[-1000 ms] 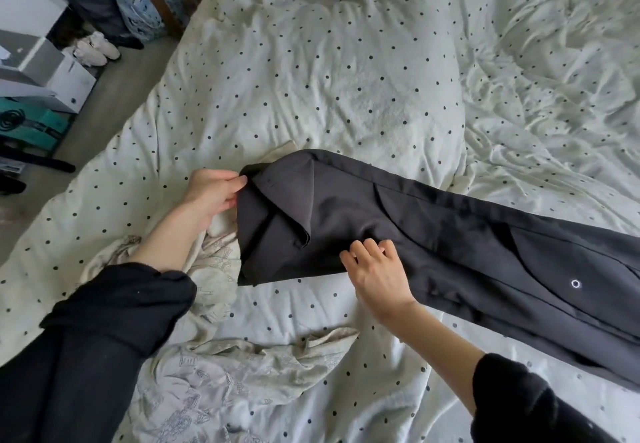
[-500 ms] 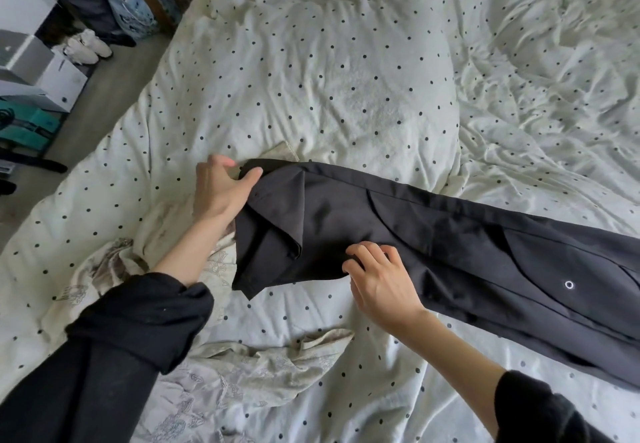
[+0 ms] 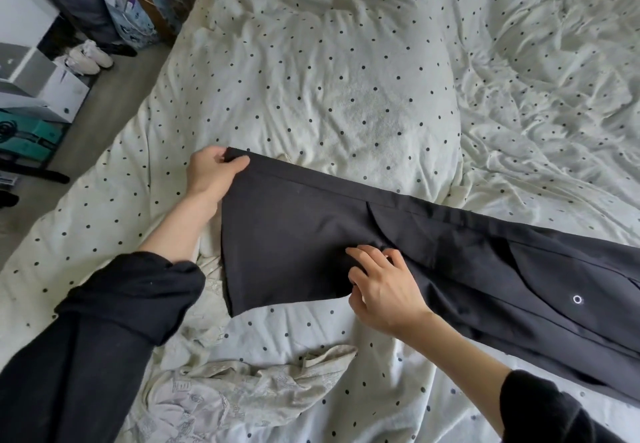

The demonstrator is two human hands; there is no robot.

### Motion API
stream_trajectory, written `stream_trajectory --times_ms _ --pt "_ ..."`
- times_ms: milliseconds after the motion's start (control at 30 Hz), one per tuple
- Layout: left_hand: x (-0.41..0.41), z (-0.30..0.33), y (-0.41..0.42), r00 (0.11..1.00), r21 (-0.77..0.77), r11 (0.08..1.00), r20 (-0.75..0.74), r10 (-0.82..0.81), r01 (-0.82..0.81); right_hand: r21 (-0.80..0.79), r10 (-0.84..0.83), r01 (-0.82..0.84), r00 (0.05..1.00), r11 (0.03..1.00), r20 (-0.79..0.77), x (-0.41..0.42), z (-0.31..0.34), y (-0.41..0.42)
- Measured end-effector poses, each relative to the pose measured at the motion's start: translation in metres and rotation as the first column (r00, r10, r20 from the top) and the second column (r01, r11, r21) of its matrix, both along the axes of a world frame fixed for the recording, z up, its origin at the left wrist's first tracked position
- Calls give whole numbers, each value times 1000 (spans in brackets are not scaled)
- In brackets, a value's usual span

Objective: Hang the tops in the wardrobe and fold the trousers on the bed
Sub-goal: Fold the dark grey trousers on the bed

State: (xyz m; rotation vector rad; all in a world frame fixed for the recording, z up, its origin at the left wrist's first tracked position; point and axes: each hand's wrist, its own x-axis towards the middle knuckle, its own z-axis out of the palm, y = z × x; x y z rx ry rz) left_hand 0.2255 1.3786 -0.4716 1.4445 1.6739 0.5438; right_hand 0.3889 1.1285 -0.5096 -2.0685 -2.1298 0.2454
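Black trousers [image 3: 450, 255] lie stretched across the bed [image 3: 311, 78], running from the middle out past the right edge of view, with a small metal eyelet near the right. My left hand [image 3: 211, 174] pinches the far corner of the trouser leg's end and holds it raised and spread flat. My right hand [image 3: 384, 283] rests on the near side of the same leg, fingers curled and pinching the fabric at its lower edge. A crumpled cream patterned garment [image 3: 249, 387] lies on the duvet near me, partly under my left arm.
The duvet is white with black dots, rumpled on the right. Left of the bed runs a strip of floor with white shoes [image 3: 86, 58], boxes [image 3: 45, 92], a bag [image 3: 128, 16] and a teal box [image 3: 27, 137].
My left hand moved up and left, pulling the trouser leg's folded-over end open and flat. My right hand shifted slightly to grip the lower edge of the leg.
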Motion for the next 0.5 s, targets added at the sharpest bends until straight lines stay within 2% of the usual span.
stream_trajectory --times_ms 67,167,233,367,433,500 --pt "6 -4 7 999 -62 997 34 39 -37 27 -73 73 997 997 1 8 3 9" --pt "4 -20 -5 996 -223 975 -79 -28 10 77 -251 246 965 966 71 26 2 28" --pt "-4 -28 -16 993 -289 957 -106 -44 11 -24 -314 319 943 948 109 39 -1 41" --pt "-15 -29 -27 999 -321 946 11 -34 36 -300 -270 327 938 896 218 56 -14 57" --pt "-18 -27 -29 997 -291 954 -10 -74 68 -333 -307 360 930 871 204 52 -16 59" --pt "-21 -24 -30 994 -348 932 -3 -113 105 -289 -347 366 931 885 118 37 -13 58"
